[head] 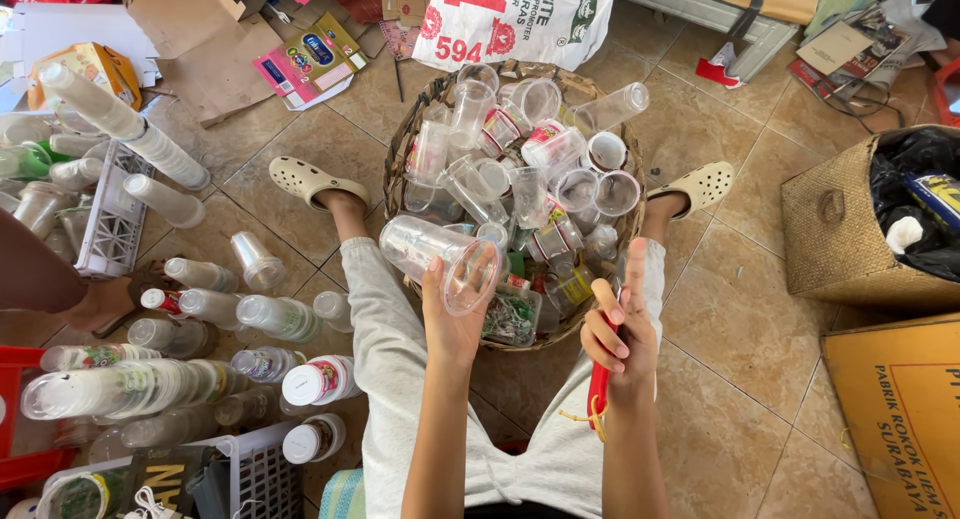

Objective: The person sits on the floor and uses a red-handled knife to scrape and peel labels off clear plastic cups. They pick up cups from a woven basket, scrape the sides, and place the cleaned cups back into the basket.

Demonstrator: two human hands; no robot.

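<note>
A home sorting spot for recyclable plastic is being shown: the tiled floor (740, 379) is being covered around the wicker basket (600, 319) by clear cups (440, 254), stacked bottles (270, 314) and flattened cardboard (200, 49).

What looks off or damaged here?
Mostly clutter: loose cups and bottles lie tipped on the tiled floor left of the basket, with torn cardboard beyond. The cup in the left hand looks intact.

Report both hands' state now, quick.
Left hand: closed on a clear plastic cup, held on its side above the basket.
Right hand: fingers curled around a red tool, index raised.
</note>
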